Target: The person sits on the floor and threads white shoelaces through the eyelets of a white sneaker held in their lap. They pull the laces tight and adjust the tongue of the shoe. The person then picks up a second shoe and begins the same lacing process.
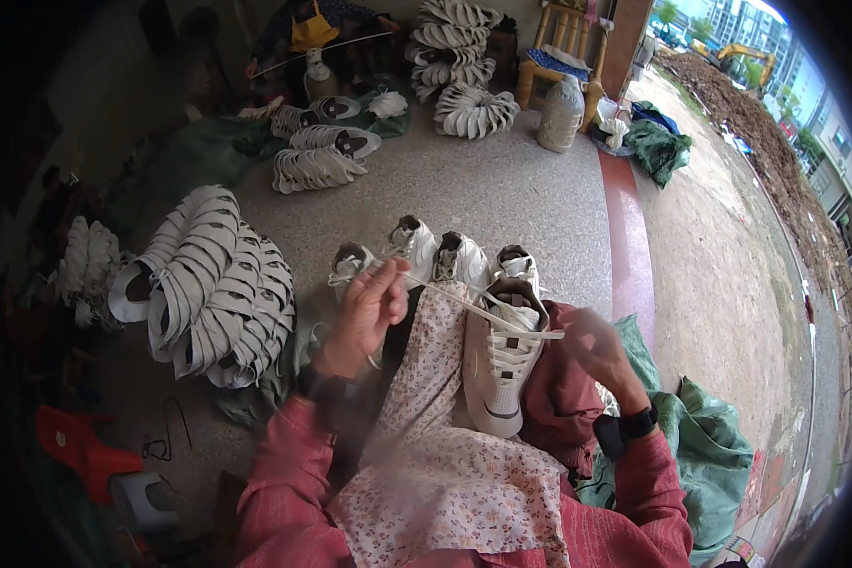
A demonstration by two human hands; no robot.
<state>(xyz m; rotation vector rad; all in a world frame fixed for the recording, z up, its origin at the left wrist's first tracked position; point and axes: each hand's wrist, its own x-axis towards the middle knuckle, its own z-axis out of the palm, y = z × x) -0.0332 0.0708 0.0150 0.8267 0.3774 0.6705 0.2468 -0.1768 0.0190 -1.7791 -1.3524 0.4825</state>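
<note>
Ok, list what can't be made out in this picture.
Head view: right hand, blurred, so how its fingers meet the white lace is unclear.
Head view: co-worker, head cut off by the upper edge.
Head view: whatever lies under the green sheeting, hidden by its folds.
Head view: yellow excavator, cab too small.

Right hand: motion-blurred, grip on white lace unclear.
Far co-worker: head cut off by top edge.
Far-right digger: too small for detail.
</note>
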